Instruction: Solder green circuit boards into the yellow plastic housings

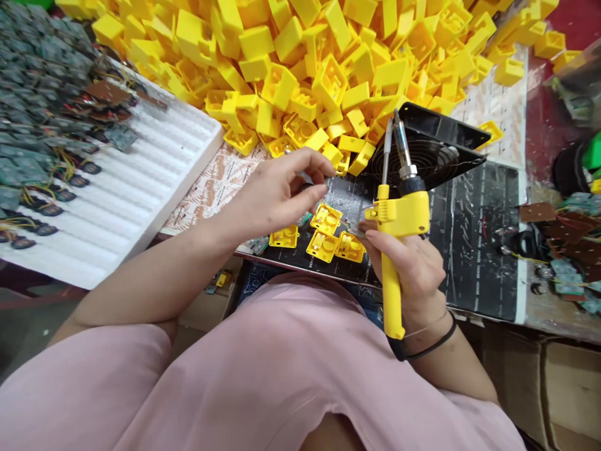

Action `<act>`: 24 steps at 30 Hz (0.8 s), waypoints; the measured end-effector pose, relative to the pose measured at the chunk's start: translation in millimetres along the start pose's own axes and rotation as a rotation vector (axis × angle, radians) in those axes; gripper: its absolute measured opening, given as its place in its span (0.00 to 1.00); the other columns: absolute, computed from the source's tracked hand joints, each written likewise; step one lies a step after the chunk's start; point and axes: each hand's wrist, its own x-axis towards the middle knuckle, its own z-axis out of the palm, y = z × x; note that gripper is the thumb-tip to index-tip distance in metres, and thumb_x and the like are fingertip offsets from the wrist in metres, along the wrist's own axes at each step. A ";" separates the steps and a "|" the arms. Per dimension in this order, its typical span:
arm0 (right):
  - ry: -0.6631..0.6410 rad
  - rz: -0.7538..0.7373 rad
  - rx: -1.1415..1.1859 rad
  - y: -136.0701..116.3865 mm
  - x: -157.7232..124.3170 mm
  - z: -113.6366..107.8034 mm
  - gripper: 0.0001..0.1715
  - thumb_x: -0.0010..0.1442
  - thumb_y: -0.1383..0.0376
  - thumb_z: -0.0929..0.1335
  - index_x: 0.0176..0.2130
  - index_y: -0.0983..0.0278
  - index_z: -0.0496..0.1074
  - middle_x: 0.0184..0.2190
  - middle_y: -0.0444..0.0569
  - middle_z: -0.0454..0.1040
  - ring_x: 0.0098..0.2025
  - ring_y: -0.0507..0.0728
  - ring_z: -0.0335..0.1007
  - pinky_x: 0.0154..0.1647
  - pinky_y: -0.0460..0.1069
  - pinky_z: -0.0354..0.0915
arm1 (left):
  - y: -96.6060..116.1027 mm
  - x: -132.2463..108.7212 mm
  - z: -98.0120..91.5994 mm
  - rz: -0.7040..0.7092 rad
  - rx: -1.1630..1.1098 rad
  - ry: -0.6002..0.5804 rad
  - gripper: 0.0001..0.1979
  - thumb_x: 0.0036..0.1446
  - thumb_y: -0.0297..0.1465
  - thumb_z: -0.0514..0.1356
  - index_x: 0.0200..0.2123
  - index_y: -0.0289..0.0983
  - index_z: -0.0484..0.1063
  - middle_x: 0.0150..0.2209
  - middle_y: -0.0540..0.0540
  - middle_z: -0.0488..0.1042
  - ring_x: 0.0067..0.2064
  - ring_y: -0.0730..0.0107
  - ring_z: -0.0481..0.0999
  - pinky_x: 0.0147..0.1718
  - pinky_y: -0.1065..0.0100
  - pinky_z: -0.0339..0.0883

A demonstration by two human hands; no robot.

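My right hand [410,266] is wrapped round a yellow soldering gun [404,214], its metal tip pointing up and away; a small piece near its thumb and fingertips is too unclear to name. My left hand [282,194] hovers above the black mat, thumb and forefinger bent toward each other with a gap between their tips; whatever its other fingers hold, if anything, is hidden. Between the hands lie several open yellow casings [322,245] with round speaker-like grilles. A bit of green circuit board [257,245] shows beneath my left wrist.
Yellow casings are heaped [282,81] at the back. A black fan [434,156] stands behind the soldering gun. On the left, a white foam board [154,163] bears circuit boards with wires. More boards [570,275] lie at the right, on the table.
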 end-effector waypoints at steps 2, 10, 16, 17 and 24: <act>-0.014 0.031 0.046 -2.4 -3.1 -3.6 0.35 0.68 0.76 0.76 0.69 0.56 0.73 0.45 0.47 0.87 0.40 0.57 0.86 0.46 0.49 0.81 | -9.2 7.7 4.5 -0.096 -0.201 -0.027 0.13 0.59 0.37 0.74 0.43 0.38 0.78 0.35 0.48 0.79 0.27 0.73 0.77 0.25 0.71 0.66; 0.187 0.040 0.033 -0.9 -3.1 0.0 0.41 0.65 0.75 0.78 0.70 0.55 0.70 0.53 0.51 0.88 0.48 0.63 0.90 0.51 0.56 0.86 | -33.0 -3.1 16.3 -0.344 -0.536 -0.256 0.19 0.58 0.42 0.77 0.45 0.36 0.83 0.38 0.43 0.87 0.39 0.62 0.89 0.30 0.71 0.78; 0.171 0.079 -0.017 -14.4 14.5 7.0 0.30 0.67 0.74 0.78 0.63 0.56 0.73 0.45 0.48 0.88 0.42 0.60 0.90 0.44 0.51 0.86 | -16.4 -20.0 19.4 -0.100 -0.298 -0.176 0.25 0.63 0.55 0.74 0.53 0.43 0.90 0.62 0.43 0.85 0.70 0.51 0.80 0.73 0.57 0.68; 0.175 0.086 -0.032 -17.3 17.6 8.8 0.28 0.67 0.74 0.78 0.61 0.56 0.73 0.42 0.46 0.88 0.40 0.58 0.89 0.40 0.49 0.85 | -13.1 -20.3 22.8 -0.077 -0.320 -0.113 0.25 0.63 0.55 0.74 0.53 0.44 0.90 0.62 0.43 0.85 0.70 0.52 0.80 0.74 0.57 0.68; 0.201 0.085 -0.004 -29.7 25.3 23.1 0.15 0.70 0.71 0.77 0.52 0.60 0.75 0.34 0.45 0.85 0.33 0.56 0.86 0.35 0.47 0.81 | -10.2 -13.3 57.2 -0.144 -0.712 0.071 0.19 0.52 0.49 0.82 0.37 0.42 0.89 0.39 0.47 0.88 0.46 0.64 0.87 0.55 0.63 0.80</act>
